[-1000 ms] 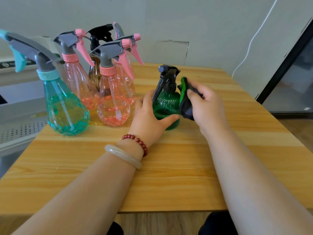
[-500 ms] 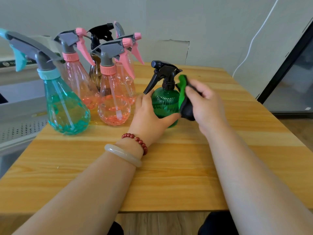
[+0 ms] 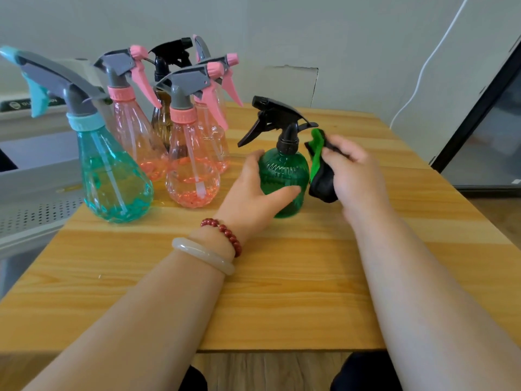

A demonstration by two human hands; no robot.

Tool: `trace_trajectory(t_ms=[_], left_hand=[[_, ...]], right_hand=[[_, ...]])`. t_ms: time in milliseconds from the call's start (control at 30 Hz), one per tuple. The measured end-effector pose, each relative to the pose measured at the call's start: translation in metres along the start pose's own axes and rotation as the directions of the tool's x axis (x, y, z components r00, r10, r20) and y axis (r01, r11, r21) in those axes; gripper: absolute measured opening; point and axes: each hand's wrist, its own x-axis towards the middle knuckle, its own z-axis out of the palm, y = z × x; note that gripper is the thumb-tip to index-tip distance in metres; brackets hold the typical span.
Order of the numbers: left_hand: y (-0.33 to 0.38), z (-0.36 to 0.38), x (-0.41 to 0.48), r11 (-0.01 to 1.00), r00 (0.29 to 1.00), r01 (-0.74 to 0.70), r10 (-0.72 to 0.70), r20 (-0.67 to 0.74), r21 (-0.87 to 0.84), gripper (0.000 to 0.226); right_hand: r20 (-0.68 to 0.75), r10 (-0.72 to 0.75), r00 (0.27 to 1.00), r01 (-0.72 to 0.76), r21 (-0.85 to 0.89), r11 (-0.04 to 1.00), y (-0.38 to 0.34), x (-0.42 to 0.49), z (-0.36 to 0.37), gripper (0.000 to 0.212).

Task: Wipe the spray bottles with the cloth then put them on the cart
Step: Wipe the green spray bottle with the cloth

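Note:
A green spray bottle (image 3: pixel 283 172) with a black trigger head stands upright on the wooden table (image 3: pixel 282 277). My left hand (image 3: pixel 251 193) grips its body from the left, thumb across the front. My right hand (image 3: pixel 358 176) holds a black and green cloth (image 3: pixel 320 176) bunched against the bottle's right side. To the left stand a teal bottle (image 3: pixel 112 176), three pink bottles (image 3: pixel 191 176) and a brown bottle (image 3: pixel 162 114) with a black head, partly hidden behind the pink ones.
A grey perforated metal cart shelf (image 3: pixel 33 204) runs along the table's left edge. A dark-framed glass door (image 3: pixel 485 131) is at the right, and a white cable (image 3: pixel 431 57) hangs on the wall behind.
The green bottle has been turned in my left hand, so its nozzle swung round to point left. My right hand with the cloth stayed at the bottle's right side.

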Motion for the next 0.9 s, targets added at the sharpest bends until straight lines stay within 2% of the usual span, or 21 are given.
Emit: trace_trajectory(t_ms=[100, 200, 300, 367, 467, 500, 567, 667, 733, 800, 867, 900], left_hand=[[0.003, 0.007, 0.000, 0.981, 0.995, -0.040, 0.056, -0.081, 0.192, 0.101], [0.004, 0.006, -0.001, 0.961, 0.986, -0.040, 0.082, -0.143, 0.273, 0.094], [0.004, 0.001, 0.000, 0.974, 0.988, -0.027, 0.060, -0.141, 0.225, 0.094], [0.003, -0.002, -0.001, 0.992, 0.995, -0.025, 0.037, -0.097, 0.122, 0.092], [0.003, 0.000, -0.004, 1.000, 0.999, -0.021, 0.020, -0.031, -0.014, 0.085], [0.004, 0.003, -0.004, 1.000, 0.999, -0.022, 0.022, -0.023, 0.002, 0.086], [0.006, 0.009, -0.004, 0.993, 0.998, -0.045, 0.050, -0.040, 0.111, 0.093], [0.007, 0.008, -0.003, 0.974, 0.990, -0.055, 0.082, -0.116, 0.218, 0.093], [0.006, 0.002, -0.002, 0.984, 0.991, -0.045, 0.066, -0.113, 0.174, 0.090], [0.005, -0.004, -0.003, 0.999, 0.997, -0.020, 0.024, -0.075, 0.043, 0.087], [0.004, -0.008, -0.004, 0.989, 0.999, 0.002, -0.009, -0.046, -0.146, 0.081], [0.005, -0.008, -0.004, 0.979, 0.999, 0.011, -0.018, -0.036, -0.203, 0.078]], right_hand=[[0.168, -0.084, 0.982, 0.104, -0.112, 0.988, -0.001, -0.006, 0.002, 0.037], [0.140, -0.055, 0.989, 0.090, -0.265, 0.960, -0.001, -0.004, 0.002, 0.030], [0.105, 0.095, 0.990, -0.044, -0.406, 0.913, 0.006, -0.002, -0.001, 0.027], [0.046, 0.085, 0.995, -0.062, -0.369, 0.928, 0.005, -0.002, -0.001, 0.027], [-0.008, -0.022, 1.000, 0.021, -0.085, 0.996, -0.006, -0.001, -0.001, 0.033], [0.033, -0.056, 0.998, 0.058, -0.055, 0.997, -0.008, -0.002, -0.002, 0.036], [0.140, -0.095, 0.986, 0.110, -0.105, 0.988, -0.008, -0.006, 0.000, 0.037], [0.152, -0.062, 0.987, 0.089, -0.181, 0.979, -0.007, -0.004, -0.002, 0.038], [0.121, 0.015, 0.993, 0.019, -0.275, 0.961, -0.004, 0.000, -0.006, 0.036], [0.115, 0.144, 0.983, -0.092, -0.372, 0.924, -0.001, 0.001, -0.010, 0.028], [0.089, 0.198, 0.976, -0.153, -0.366, 0.918, 0.000, 0.001, -0.012, 0.018], [0.051, 0.166, 0.985, -0.143, -0.303, 0.942, -0.003, 0.001, -0.012, 0.017]])
